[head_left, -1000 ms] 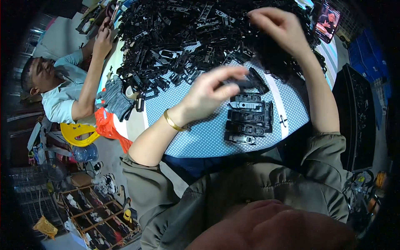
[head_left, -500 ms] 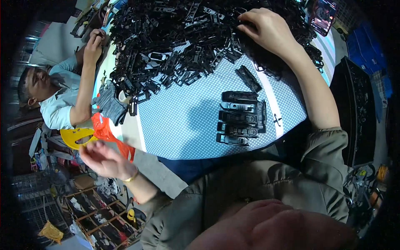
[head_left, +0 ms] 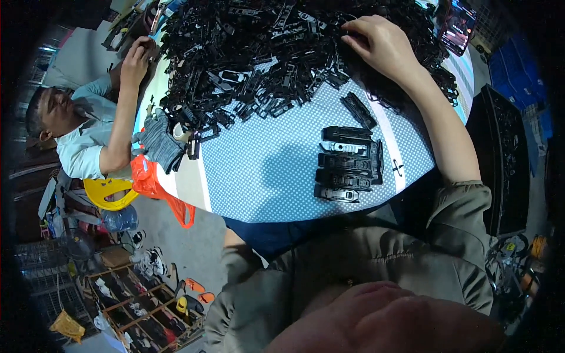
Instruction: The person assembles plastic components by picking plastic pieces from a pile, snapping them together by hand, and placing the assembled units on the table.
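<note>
My right hand (head_left: 382,44) rests at the right side of a large heap of black plastic clip-like parts (head_left: 253,65). Its thumb and forefinger stand apart, and I see nothing between them. Nearer to me lies a small group of the same black parts, several stacked in a row (head_left: 344,165) with one upright along their right side (head_left: 376,162). A single black part (head_left: 358,110) lies tilted between this group and the heap. My left hand is hidden below the table's near edge; only a bit of its forearm (head_left: 233,240) shows.
A co-worker (head_left: 88,135) sits at the table's left side. Grey gloves (head_left: 160,144), a tape roll (head_left: 178,132) and a red plastic bag (head_left: 147,179) lie near that edge. A lit phone (head_left: 458,28) stands at the far right. A shoe rack (head_left: 141,306) is on the floor.
My left hand has dropped from the left of the table to below its near edge, out of sight. My right hand stays at the heap. The view has shifted slightly.
</note>
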The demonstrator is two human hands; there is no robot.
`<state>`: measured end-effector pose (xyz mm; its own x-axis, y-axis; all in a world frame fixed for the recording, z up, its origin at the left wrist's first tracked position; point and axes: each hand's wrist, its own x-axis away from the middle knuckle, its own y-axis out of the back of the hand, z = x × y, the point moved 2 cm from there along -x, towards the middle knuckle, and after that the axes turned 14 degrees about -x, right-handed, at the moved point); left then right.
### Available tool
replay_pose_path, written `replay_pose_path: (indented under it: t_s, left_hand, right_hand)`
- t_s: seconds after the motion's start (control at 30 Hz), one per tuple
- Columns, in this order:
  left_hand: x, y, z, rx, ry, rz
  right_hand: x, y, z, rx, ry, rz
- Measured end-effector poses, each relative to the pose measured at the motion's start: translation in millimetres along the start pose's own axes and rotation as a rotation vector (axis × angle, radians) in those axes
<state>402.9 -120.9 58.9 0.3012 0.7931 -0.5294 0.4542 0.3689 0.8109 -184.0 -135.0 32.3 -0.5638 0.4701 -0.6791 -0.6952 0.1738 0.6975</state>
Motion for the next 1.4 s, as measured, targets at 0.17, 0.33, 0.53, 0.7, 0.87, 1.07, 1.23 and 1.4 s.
replay_pose_path:
  t_s: [0.17,0.33,0.53,0.7,0.87,1.07,1.23,1.4]
  left_hand:
    - [-25,-128,-36,0.153,0.112,-0.045]
    - [9,-174,-47,0.214,0.277,-0.072]
    - [58,-224,-59,0.301,0.483,-0.101]
    - [96,-249,-76,0.368,0.637,-0.129]
    - [137,-263,-92,0.428,0.795,-0.165]
    - [211,-267,-102,0.479,1.011,-0.209]
    - [277,-267,-118,0.528,1.190,-0.250]
    - [336,-261,-143,0.582,1.355,-0.294]
  right_hand:
    - [23,-8,-6,-0.147,0.158,0.064]
    - [16,-3,-15,-0.052,0.070,-0.020]
    - [10,1,-28,-0.038,0.014,-0.063]
    - [10,-20,-26,0.157,0.056,0.011]
    - [12,-28,-35,0.283,-0.033,0.075]
    - [12,-21,-31,0.258,-0.128,0.119]
    - [18,-17,-33,0.209,-0.103,0.112]
    - [17,2,-26,-0.006,-0.200,0.073]
